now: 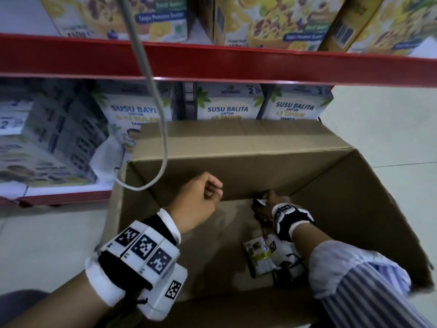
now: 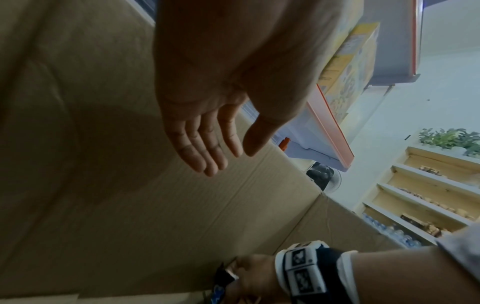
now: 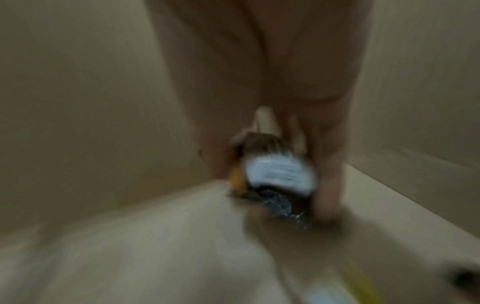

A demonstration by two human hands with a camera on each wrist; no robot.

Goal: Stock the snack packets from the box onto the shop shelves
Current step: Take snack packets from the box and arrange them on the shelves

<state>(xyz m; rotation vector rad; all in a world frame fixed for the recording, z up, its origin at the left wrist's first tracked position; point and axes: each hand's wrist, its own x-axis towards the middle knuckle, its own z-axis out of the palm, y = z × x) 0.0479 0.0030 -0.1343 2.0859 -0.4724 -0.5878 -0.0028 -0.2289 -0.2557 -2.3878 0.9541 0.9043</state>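
An open cardboard box [image 1: 331, 185] stands on the floor before the shelves. My right hand [image 1: 272, 204] reaches deep into its far corner and grips a dark snack packet [image 1: 259, 202] with a white label [image 3: 278, 174]; this view is blurred. The same hand [image 2: 254, 275] shows at the bottom of the left wrist view, holding the packet [image 2: 224, 275]. More packets [image 1: 260, 256], green and white, lie on the box floor under my right forearm. My left hand [image 1: 201, 200] hovers over the box's left side, fingers [image 2: 205, 148] relaxed, holding nothing.
A red-edged shelf [image 1: 212, 62] carries cereal boxes [image 1: 272, 20] above and milk cartons [image 1: 225, 105] below, right behind the box. A grey cable [image 1: 151, 91] hangs in a loop over the box's left rim. White tiled floor [image 1: 390, 138] lies to the right.
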